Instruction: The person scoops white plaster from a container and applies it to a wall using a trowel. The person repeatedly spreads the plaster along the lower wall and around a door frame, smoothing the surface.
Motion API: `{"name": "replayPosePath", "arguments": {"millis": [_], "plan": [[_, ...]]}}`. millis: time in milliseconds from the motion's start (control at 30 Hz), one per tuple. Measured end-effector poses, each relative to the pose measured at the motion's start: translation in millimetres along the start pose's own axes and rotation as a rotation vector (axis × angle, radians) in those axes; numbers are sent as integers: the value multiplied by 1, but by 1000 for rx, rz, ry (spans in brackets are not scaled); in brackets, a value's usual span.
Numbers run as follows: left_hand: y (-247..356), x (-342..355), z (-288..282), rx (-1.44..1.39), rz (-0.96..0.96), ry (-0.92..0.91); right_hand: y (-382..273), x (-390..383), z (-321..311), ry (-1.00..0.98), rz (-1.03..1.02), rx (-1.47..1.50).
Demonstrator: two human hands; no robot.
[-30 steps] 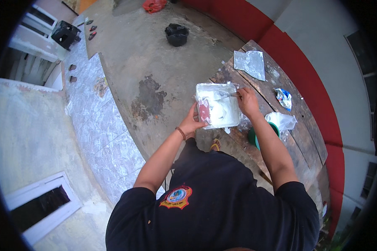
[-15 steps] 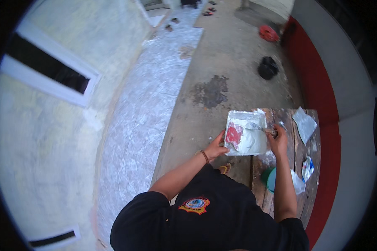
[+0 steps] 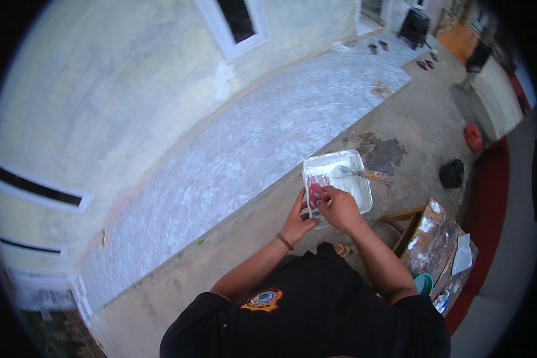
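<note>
My left hand (image 3: 299, 222) grips the lower left of a rectangular tray (image 3: 357, 160) smeared with white paste, held above the concrete ground. My right hand (image 3: 338, 210) pinches a flat red item (image 3: 318, 187), possibly a plastic scraper, at the tray's left side. A scraper with a wooden handle (image 3: 373, 175) lies in the paste, its handle sticking out over the right rim. The paste-spotted wooden table (image 3: 423, 238) is to my lower right, with a grey sheet (image 3: 462, 256), a green container (image 3: 423, 282) and a crumpled packet (image 3: 441, 301).
A plastered wall (image 3: 113, 107) with windows runs along my left beside a white-marbled tiled strip (image 3: 238, 155). Farther off are a black bucket (image 3: 451, 174), a red bag (image 3: 472, 137), footwear (image 3: 426, 64) and a black stool (image 3: 411, 27). A red-and-grey wall (image 3: 489, 221) stands right.
My view has turned toward the tiled strip, and the tray has moved off over the table's edge. My right hand has let go of the wooden-handled scraper and taken hold of the red item.
</note>
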State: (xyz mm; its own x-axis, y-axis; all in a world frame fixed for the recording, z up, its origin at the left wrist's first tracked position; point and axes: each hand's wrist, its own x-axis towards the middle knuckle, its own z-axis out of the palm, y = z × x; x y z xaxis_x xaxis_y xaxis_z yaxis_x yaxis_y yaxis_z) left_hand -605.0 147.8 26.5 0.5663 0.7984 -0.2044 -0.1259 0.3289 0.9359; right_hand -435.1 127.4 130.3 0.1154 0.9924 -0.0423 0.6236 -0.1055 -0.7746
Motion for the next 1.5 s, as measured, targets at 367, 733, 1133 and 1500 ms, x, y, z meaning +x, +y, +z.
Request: {"name": "replayPosePath", "arguments": {"millis": [367, 733, 1133, 1500], "plan": [[33, -134, -137, -101, 26, 403, -130, 23, 167, -270, -277, -65], [27, -161, -177, -77, 117, 507, -148, 50, 216, -548, -449, 141], [67, -110, -183, -63, 119, 480, -159, 115, 176, -625, -606, -236], [80, -86, -183, -155, 103, 657, -139, 176, 163, -387, -405, -303]]}}
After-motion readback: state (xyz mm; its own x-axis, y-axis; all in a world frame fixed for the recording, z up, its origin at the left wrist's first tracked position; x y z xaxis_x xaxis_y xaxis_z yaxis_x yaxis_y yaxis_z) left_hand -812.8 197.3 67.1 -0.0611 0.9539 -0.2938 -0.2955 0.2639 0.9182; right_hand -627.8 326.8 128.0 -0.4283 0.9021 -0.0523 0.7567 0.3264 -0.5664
